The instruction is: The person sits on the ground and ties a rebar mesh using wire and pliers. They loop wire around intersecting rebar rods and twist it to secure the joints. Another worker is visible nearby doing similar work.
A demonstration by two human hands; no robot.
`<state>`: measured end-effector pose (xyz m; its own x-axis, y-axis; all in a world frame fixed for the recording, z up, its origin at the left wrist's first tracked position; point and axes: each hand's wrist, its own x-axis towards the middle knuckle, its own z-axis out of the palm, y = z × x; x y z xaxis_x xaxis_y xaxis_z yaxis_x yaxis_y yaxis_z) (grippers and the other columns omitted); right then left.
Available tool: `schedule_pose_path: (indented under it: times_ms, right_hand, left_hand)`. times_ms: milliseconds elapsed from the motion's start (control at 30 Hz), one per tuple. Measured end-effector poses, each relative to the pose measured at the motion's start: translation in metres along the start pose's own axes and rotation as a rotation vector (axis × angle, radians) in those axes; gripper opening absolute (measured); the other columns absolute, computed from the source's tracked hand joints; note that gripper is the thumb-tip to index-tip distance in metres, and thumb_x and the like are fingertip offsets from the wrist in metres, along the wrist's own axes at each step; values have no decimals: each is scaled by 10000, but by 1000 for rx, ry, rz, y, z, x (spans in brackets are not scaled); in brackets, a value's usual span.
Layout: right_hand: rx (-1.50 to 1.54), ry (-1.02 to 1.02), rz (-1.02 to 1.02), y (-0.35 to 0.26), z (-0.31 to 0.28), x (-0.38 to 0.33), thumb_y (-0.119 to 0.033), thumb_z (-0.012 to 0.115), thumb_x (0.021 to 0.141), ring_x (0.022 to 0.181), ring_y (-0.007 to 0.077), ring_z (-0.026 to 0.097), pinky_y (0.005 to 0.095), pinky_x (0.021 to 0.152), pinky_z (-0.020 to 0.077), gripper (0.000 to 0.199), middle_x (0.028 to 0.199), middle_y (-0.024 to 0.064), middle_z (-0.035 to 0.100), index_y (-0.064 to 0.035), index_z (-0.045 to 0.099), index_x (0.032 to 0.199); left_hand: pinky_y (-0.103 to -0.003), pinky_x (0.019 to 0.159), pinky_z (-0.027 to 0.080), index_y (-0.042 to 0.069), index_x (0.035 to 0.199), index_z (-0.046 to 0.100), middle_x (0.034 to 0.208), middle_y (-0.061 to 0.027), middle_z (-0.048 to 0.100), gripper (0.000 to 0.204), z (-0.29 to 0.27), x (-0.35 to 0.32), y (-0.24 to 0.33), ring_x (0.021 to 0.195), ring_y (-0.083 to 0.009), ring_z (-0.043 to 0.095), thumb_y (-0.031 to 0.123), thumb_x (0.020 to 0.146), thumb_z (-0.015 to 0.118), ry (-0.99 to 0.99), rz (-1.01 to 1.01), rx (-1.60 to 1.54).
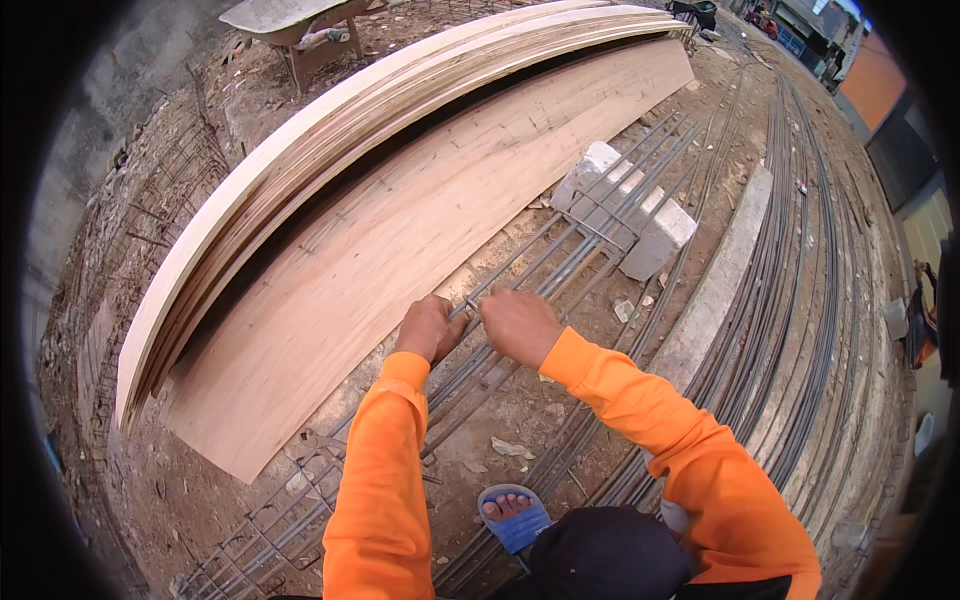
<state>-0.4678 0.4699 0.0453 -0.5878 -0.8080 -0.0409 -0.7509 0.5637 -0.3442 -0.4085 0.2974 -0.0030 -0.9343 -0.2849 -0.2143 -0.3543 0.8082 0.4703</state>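
A big pile of wood boards (262, 180) bends across the left, with a wheelbarrow (285, 25) behind it. The left hand (432, 328) is at the long metal frame (572, 263) in the middle, which slants up to the right. Its grip is curled shut on the frame. The right hand (520, 325) is just beside it, and its grip pinches the frame too. The fingertips are hidden. A blue sandal (517, 520) is below. Further right, the frame lies over pale blocks (655, 235). Many dark rods (800, 260) lie past them on the dirt.
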Motion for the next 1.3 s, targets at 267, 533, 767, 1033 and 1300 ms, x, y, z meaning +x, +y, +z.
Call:
schedule_pose_path:
  times_ms: [267, 533, 767, 1033, 1300]
  right_hand:
    - [292, -243, 146, 17, -21, 9, -14, 622, 776, 911, 382, 722, 456, 784, 573, 262, 963, 234, 728, 25, 712, 1019]
    - [397, -272, 139, 36, -4, 20, -24, 601, 774, 966, 390, 711, 458, 810, 560, 295, 969, 281, 714, 83, 682, 1036]
    - [299, -225, -75, 44, 3, 28, -65, 557, 788, 778, 416, 690, 473, 736, 557, 194, 805, 271, 689, 1, 724, 860]
    - [481, -438, -23, 59, -4, 42, -145, 681, 815, 621, 169, 539, 356, 636, 485, 383, 690, 105, 634, -85, 747, 1188]
    - [145, -274, -184, 51, -33, 49, -171, 719, 786, 764, 294, 694, 396, 722, 537, 241, 825, 179, 734, -53, 788, 984]
  left_hand:
    - [-256, 485, 494, 86, 901, 702, 741, -36, 692, 147, -21, 21, 8, 578, -126, 621, 215, 919, 634, -358, -669, -1061]
    - [-317, 465, 524, 21, 906, 673, 728, -94, 680, 140, -10, 38, 6, 568, -184, 652, 145, 927, 610, -203, -634, -984]
    - [-302, 458, 450, -62, 765, 697, 669, -122, 677, 145, 21, 27, 11, 526, -176, 623, 50, 851, 664, 223, -367, -883]
    - [-294, 487, 427, -54, 787, 706, 666, -105, 671, 166, 10, 22, 18, 527, -153, 569, 102, 843, 694, 123, -480, -870]
    - [-349, 695, 531, 13, 878, 733, 784, -122, 725, 195, 27, 6, 24, 727, -208, 681, 200, 822, 736, 428, -272, -646]
